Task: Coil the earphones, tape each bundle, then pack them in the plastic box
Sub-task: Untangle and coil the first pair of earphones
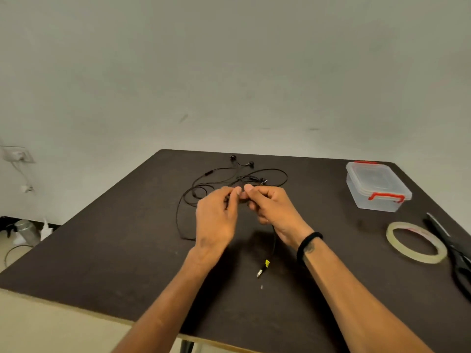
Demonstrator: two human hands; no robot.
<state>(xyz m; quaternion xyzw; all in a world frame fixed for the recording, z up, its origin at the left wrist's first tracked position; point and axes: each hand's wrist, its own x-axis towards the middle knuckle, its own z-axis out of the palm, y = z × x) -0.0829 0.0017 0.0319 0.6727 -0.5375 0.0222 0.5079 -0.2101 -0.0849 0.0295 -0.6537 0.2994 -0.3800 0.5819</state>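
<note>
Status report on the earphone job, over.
Left hand and right hand both pinching the earphone cable, plug end dangling. Plastic box closed; tape roll untouched. Nothing in the way.

Both hands' fingers [238, 191] around earphone cable [274, 240]

The light is dim and a bit yellow-green. The hands [244, 207] look a little blurry, and a soft dark shadow lies under them on the bench [114, 238]. The bench edges look stretched and slanted by the wide lens. The picture looks soft all over.
</note>
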